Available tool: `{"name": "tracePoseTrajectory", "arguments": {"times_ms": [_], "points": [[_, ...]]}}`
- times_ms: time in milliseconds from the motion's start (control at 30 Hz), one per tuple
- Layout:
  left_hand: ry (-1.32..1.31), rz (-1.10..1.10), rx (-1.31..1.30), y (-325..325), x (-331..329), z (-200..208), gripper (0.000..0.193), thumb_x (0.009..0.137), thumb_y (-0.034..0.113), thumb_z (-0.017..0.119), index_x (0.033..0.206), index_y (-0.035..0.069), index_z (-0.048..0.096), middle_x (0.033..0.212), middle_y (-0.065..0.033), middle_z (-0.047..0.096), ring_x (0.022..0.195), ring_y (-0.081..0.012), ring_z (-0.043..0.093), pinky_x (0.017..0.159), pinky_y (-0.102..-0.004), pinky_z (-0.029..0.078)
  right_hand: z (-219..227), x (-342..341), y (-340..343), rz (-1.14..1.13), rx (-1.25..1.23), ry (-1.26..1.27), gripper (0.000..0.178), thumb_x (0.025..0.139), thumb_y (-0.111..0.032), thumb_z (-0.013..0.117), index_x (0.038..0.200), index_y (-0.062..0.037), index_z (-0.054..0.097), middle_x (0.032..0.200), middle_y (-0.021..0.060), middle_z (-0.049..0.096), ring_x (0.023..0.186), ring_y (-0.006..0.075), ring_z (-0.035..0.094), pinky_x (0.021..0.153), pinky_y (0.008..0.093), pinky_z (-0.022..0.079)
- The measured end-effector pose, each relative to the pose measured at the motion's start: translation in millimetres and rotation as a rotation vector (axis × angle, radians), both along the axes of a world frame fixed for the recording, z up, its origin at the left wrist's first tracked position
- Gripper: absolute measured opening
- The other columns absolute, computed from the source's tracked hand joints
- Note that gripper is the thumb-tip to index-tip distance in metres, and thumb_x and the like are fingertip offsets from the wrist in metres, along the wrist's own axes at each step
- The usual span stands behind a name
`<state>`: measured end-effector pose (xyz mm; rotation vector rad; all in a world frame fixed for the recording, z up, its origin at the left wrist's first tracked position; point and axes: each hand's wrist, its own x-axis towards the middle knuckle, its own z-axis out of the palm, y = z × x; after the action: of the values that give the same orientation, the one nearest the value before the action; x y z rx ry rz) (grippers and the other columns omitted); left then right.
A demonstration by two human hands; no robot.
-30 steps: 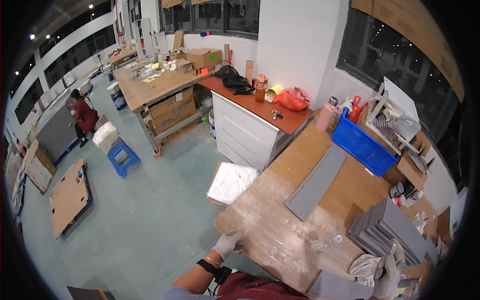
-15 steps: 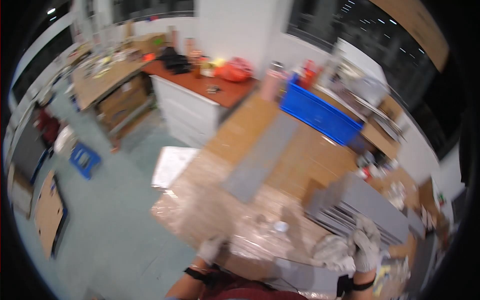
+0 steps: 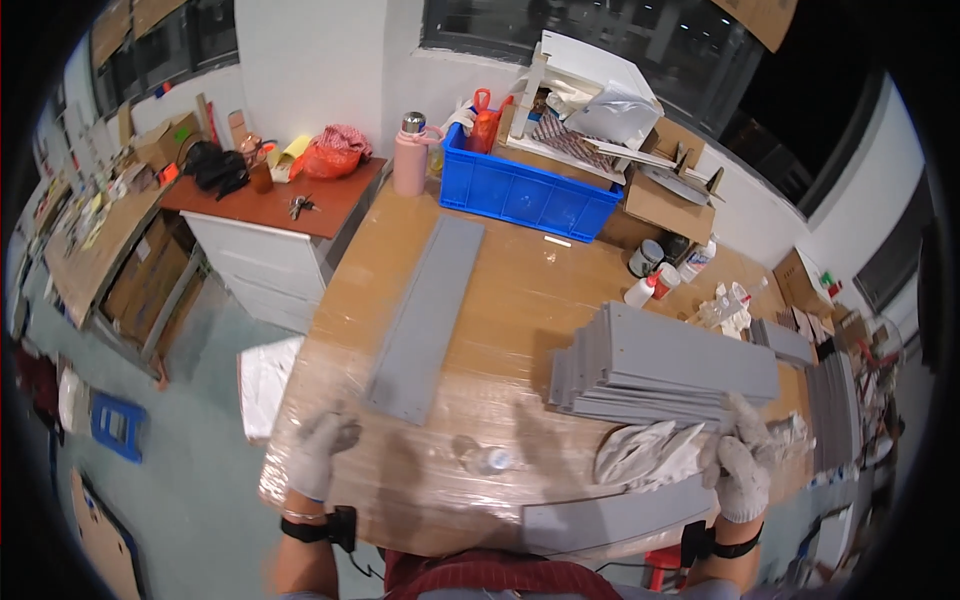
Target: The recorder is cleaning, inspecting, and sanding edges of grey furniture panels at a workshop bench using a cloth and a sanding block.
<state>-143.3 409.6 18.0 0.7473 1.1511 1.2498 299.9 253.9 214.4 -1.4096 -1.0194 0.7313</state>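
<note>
My left hand (image 3: 325,447), in a whitish work glove, is over the left edge of the table with its fingers loosely bent and slightly apart. Nothing shows in it; the lower end of a long grey panel (image 3: 428,320) is nearest. My right hand (image 3: 742,468), gloved as well, has its fingers curled in. What they hold, if anything, is hidden. Beside it lie a crumpled white cloth (image 3: 650,455) and a stack of grey panels (image 3: 690,350). Another grey panel (image 3: 610,518) lies along the near table edge. A small clear cup or lid (image 3: 490,460) stands between my hands.
A blue crate (image 3: 530,195) and a pink flask (image 3: 409,165) stand at the back of the table (image 3: 520,290). Small bottles and jars (image 3: 655,280) are behind the stack. More grey panels (image 3: 833,410) stand at the right. A red-topped cabinet (image 3: 260,200) adjoins at the left.
The view has swung to the right and steadied. My left hand has moved forward along the table's left side towards the long panel. My right hand stays beside the stack and cloth.
</note>
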Motion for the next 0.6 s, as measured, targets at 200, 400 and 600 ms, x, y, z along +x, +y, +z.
{"name": "tracePoseTrajectory", "arguments": {"times_ms": [200,400,600], "points": [[-0.250,-0.673,0.056,35,-16,9,0.054,0.095,0.028,0.064,0.138,-0.005,0.053,0.107,-0.0124,0.070,0.103,-0.0227,0.068,0.093,-0.0350,0.055,6,-185,99,0.469,-0.460,-0.069,0.068,0.096,-0.013,0.056,0.158,-0.0074,0.029,0.093,0.0144,0.072,0.067,0.0159,0.067,0.058,0.0273,0.053],[-0.660,-0.924,-0.147,46,-23,41,0.074,0.099,0.038,0.060,0.154,-0.003,0.033,0.092,-0.0033,0.062,0.093,-0.0127,0.058,0.087,-0.0285,0.047,-59,-291,173,0.796,-0.323,-0.786,0.070,0.101,-0.018,0.047,0.163,-0.0133,0.014,0.111,0.0108,0.071,0.094,0.0190,0.067,0.083,0.0290,0.054],[-0.633,-0.712,-0.180,44,-53,27,0.057,0.104,0.041,0.051,0.140,-0.004,0.049,0.087,-0.0026,0.065,0.075,-0.0106,0.056,0.069,-0.0252,0.045,-70,-326,201,0.926,-0.600,-0.449,0.068,0.100,-0.023,0.042,0.160,-0.0036,0.017,0.113,0.0245,0.067,0.080,0.0370,0.069,0.075,0.0437,0.057]]}}
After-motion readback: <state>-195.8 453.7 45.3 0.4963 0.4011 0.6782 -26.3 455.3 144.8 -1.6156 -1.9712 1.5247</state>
